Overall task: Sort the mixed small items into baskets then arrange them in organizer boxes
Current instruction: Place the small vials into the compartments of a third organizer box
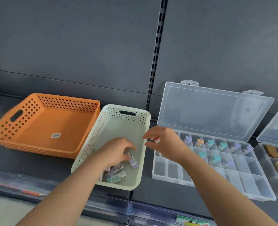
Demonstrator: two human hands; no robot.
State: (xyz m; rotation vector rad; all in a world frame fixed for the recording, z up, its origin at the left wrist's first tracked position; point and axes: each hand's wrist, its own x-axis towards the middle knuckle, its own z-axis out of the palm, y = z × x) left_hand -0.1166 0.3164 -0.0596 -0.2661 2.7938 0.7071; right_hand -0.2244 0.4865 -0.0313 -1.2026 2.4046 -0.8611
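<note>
Your left hand (117,150) is pinching a purple item (133,162) in the white basket (109,111) — your right hand (165,141) is hovering open alongside, likely awaiting a handoff toward the organizer box (249,181).

Your shelf (145,186), left to right: wide basket (66,101), narrow basket (109,115) just beside it, organizer box (249,185), second organizer box (273,176) at the right edge. Each lid (213,111) stands open behind its box. Small items (117,174) lie in the narrow basket's near left corner, your left hand (117,152) above them. More items (221,145) sit in the organizer box's rear rows, your right hand (164,141) over its left end.
</note>
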